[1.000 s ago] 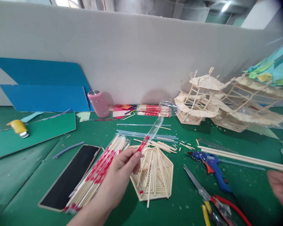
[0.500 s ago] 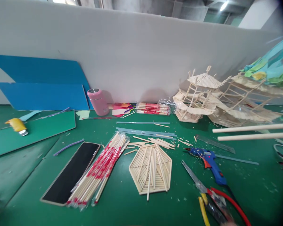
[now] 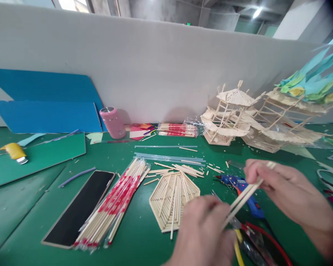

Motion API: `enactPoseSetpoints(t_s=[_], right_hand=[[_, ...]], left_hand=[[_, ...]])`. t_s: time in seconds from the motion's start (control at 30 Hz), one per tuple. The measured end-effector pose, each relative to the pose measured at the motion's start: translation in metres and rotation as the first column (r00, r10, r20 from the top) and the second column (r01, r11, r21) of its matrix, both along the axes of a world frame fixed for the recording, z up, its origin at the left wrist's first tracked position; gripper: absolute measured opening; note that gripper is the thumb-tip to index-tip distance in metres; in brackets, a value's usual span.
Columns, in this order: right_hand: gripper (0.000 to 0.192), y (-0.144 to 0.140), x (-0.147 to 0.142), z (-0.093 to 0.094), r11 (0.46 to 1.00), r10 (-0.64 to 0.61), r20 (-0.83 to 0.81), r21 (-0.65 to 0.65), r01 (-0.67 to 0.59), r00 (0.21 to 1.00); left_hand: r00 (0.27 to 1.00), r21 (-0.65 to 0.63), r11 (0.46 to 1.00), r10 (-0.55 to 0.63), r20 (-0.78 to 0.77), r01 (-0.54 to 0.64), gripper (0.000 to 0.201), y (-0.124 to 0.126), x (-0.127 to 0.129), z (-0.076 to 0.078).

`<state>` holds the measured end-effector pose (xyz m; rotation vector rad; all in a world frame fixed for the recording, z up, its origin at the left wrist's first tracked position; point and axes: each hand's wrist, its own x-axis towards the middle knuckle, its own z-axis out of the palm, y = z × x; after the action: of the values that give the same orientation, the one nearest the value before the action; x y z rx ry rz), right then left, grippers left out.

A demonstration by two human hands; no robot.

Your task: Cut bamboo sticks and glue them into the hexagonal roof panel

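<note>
Two thin wooden sticks (image 3: 242, 199) run slantwise between my hands. My left hand (image 3: 205, 229), somewhat blurred, is closed round their lower end. Near their upper end my right hand (image 3: 283, 188) pinches them. Just left of my left hand lies an octagonal panel of wooden sticks (image 3: 162, 195), with several loose sticks on top; its right corner is hidden by the hand. Beneath the held sticks is a blue glue gun (image 3: 255, 207), partly covered by my right hand. Pliers with red handles (image 3: 269, 236) and a tool with a yellow handle (image 3: 238, 247) lie below, partly hidden.
A plastic-wrapped bundle of sticks (image 3: 119, 199) overlaps a black phone (image 3: 80, 207). Cut sticks (image 3: 191, 170) and blue glue strips (image 3: 169, 158) lie behind the panel. Stick-built pavilions (image 3: 227, 118) stand back right. A pink flask (image 3: 113, 123) and a yellow cutter (image 3: 13, 152) are leftward.
Both hands have come into view from the right and below, gripping the two sticks, which have swung from nearly level to a slant over the glue gun. The view has shifted slightly.
</note>
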<state>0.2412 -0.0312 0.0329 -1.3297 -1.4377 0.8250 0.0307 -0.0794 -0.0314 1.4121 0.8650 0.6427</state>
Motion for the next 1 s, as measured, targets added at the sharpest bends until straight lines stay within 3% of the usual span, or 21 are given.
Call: enactPoseSetpoints(t_s=[0.07,0.1,0.13,0.23,0.3,0.4,0.47,0.53,0.6,0.67,0.83,1.0], right_hand=[[0.033,0.003,-0.022,-0.004,0.980,0.175,-0.043,-0.085,-0.178,0.984],[0.034,0.004,-0.030,-0.008,0.974,0.195,-0.062,-0.104,-0.201,0.979],[0.034,0.003,-0.038,-0.013,0.973,0.192,-0.073,-0.117,-0.199,0.979],[0.032,0.006,-0.051,-0.032,0.976,0.132,-0.070,-0.166,-0.142,0.989],[0.033,0.009,-0.052,-0.040,0.973,0.094,-0.082,-0.204,-0.109,0.992],[0.035,0.014,-0.046,-0.044,0.974,0.038,-0.156,-0.215,-0.071,0.987],[0.032,0.014,-0.037,-0.042,0.987,-0.051,-0.207,-0.162,0.017,0.977],[0.029,0.011,-0.028,-0.041,0.978,-0.205,-0.263,-0.015,0.208,0.943],[0.025,0.006,-0.023,-0.044,0.904,-0.345,-0.312,0.142,0.403,0.885],[0.018,0.000,-0.024,-0.053,0.870,-0.411,-0.292,0.158,0.468,0.863],[0.024,0.000,-0.044,-0.085,0.944,-0.324,-0.182,-0.127,0.304,0.928],[0.029,0.000,-0.065,-0.099,0.971,-0.159,-0.021,-0.186,0.152,0.987]], left_hand=[[0.998,0.062,0.997,0.056,0.002,-0.056,0.035,0.022,-0.006,0.012],[1.000,0.002,1.000,-0.004,0.006,0.004,0.033,0.029,-0.007,0.014],[0.994,-0.117,0.987,-0.102,0.049,0.107,0.039,0.032,-0.008,0.013],[0.987,-0.366,0.927,-0.031,0.155,0.086,0.044,0.030,-0.006,0.002],[0.985,-0.411,0.911,0.035,0.170,0.038,0.043,0.028,-0.007,-0.005],[0.976,-0.371,0.925,0.155,0.156,-0.087,0.037,0.033,-0.016,-0.007],[0.940,-0.331,0.914,0.301,0.163,-0.235,0.030,0.043,-0.026,-0.003],[0.879,-0.274,0.880,0.443,0.176,-0.389,0.022,0.055,-0.038,0.004],[0.808,-0.288,0.838,0.534,0.251,-0.464,0.017,0.067,-0.047,0.010],[0.745,-0.378,0.798,0.588,0.315,-0.469,0.014,0.077,-0.053,0.014],[0.684,-0.526,0.763,0.611,0.398,-0.376,0.014,0.096,-0.054,0.015],[0.659,-0.553,0.751,0.625,0.419,-0.361,0.013,0.104,-0.054,0.011]])
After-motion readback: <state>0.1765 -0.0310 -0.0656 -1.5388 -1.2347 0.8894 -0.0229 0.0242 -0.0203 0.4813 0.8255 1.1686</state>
